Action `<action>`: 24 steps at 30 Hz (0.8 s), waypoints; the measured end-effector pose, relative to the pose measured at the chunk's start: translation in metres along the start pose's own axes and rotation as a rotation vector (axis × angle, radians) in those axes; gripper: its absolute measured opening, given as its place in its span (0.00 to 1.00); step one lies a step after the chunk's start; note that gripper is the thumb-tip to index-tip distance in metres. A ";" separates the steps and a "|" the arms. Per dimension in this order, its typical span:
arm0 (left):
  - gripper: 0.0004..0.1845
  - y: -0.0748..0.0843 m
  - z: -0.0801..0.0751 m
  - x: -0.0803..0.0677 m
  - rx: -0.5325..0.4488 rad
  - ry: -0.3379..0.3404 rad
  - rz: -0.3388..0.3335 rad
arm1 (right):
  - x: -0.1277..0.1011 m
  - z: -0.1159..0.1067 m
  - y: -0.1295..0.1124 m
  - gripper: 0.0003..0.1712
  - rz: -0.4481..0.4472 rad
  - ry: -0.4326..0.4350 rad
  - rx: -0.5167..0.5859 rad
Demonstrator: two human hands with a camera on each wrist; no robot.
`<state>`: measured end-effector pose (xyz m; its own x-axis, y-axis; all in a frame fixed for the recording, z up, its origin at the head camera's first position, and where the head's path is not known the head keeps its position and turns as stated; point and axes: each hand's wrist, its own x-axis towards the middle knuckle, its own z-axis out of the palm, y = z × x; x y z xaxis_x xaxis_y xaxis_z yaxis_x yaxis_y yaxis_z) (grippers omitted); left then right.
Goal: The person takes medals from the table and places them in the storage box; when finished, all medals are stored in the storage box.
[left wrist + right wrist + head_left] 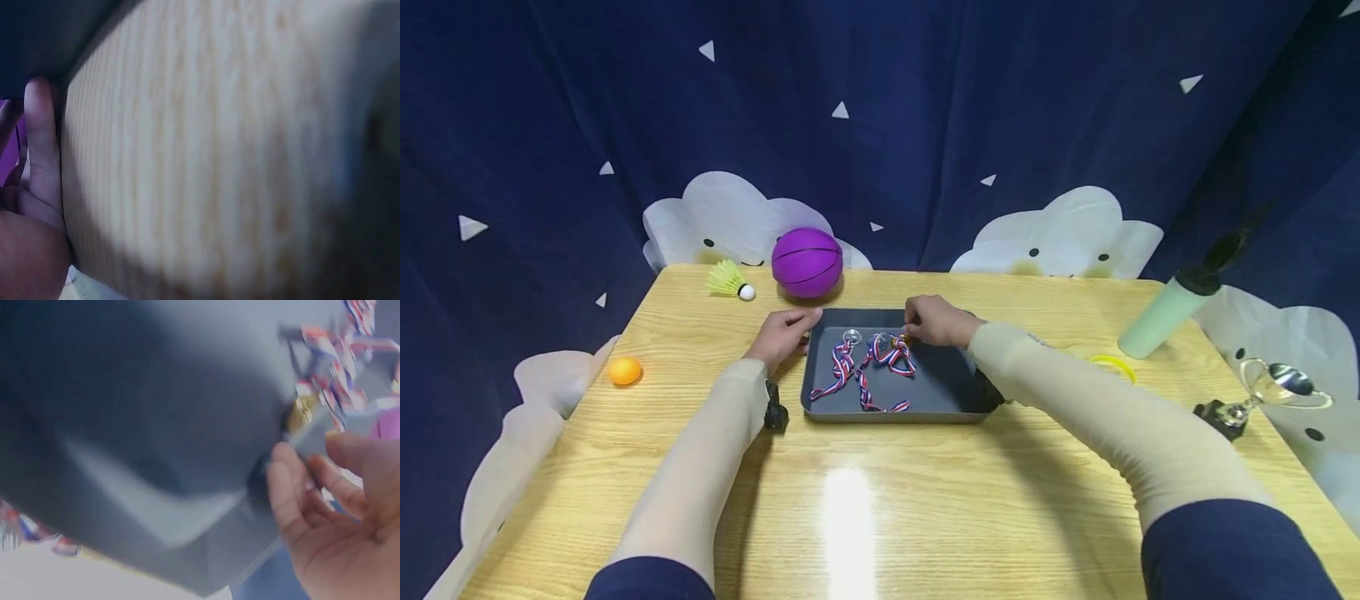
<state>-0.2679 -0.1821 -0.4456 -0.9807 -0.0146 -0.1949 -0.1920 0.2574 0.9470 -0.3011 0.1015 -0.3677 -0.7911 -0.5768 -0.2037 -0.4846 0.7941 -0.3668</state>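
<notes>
A dark grey rectangular tray point(947, 408) lies on the wooden table. Inside it, a silver medal point(852, 337) with a red, white and blue ribbon point(842, 364) is at the left. Beside it are another ribbon point(863, 387), a clear or silvery disc point(883, 341) and a gold medal point(304, 412). My left hand point(781, 337) grips the tray's left rim near its far corner; one finger point(41, 134) lies along the outer wall. Over the far rim, my right hand point(938, 320) has loosely bent fingers beside the gold medal, apparently apart from it in the right wrist view.
A purple basketball point(807, 262) and a yellow shuttlecock point(730, 281) stand behind the tray. An orange ball point(624, 371) is at far left. To the right are a green bottle point(1165, 317), a yellow ring point(1116, 363), a trophy point(1273, 392) and another striped ribbon point(37, 531) outside the tray.
</notes>
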 end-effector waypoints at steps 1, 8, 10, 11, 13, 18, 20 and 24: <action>0.26 0.000 0.000 -0.001 0.000 -0.002 0.000 | -0.003 -0.005 0.003 0.06 -0.019 0.010 0.026; 0.26 0.001 0.000 -0.001 0.001 0.001 -0.004 | -0.034 -0.039 0.037 0.06 -0.080 0.029 0.119; 0.26 0.001 0.000 -0.001 0.003 0.000 -0.009 | -0.047 -0.043 0.050 0.07 -0.075 0.017 0.131; 0.26 0.001 0.001 -0.001 0.002 0.000 -0.014 | -0.054 -0.044 0.056 0.07 -0.065 0.005 0.139; 0.25 0.001 0.001 -0.001 0.003 0.000 -0.022 | -0.069 -0.044 0.069 0.06 -0.056 -0.019 0.151; 0.26 -0.001 0.002 0.000 0.002 -0.003 -0.029 | -0.099 -0.035 0.097 0.05 -0.039 -0.127 0.230; 0.26 -0.001 0.002 0.000 -0.002 -0.003 -0.027 | -0.108 -0.028 0.103 0.06 -0.022 -0.179 0.256; 0.26 0.000 0.002 0.001 -0.009 -0.001 -0.021 | -0.118 -0.015 0.110 0.08 0.024 -0.232 0.264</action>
<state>-0.2687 -0.1798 -0.4459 -0.9765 -0.0194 -0.2148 -0.2128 0.2485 0.9450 -0.2665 0.2601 -0.3703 -0.6806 -0.6107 -0.4047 -0.3294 0.7485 -0.5755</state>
